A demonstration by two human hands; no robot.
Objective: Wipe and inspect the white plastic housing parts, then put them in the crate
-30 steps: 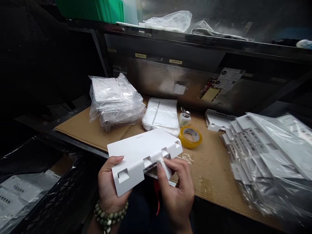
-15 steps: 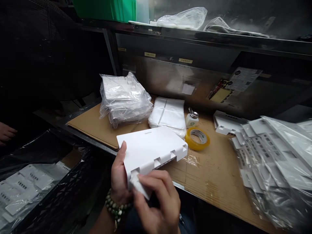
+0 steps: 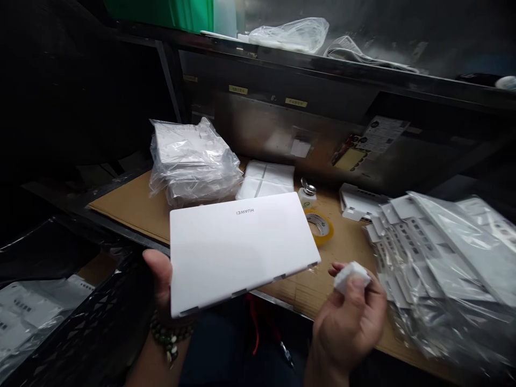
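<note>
Apart, left hand (image 3: 162,282) supporting, right hand (image 3: 351,317) pinching

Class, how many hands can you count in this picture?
2: the left hand holds the white casing at its left end; the right hand, right of it, pinches a white wad. Shadow could hide others.

Single head-worn camera looks forward and down over near edge of brown cardboard-covered desk (image 3: 124,207); bare hands (image 3: 349,317) close, low in view; long dark metal shelf (image 3: 282,63) farther off, across top.
</note>
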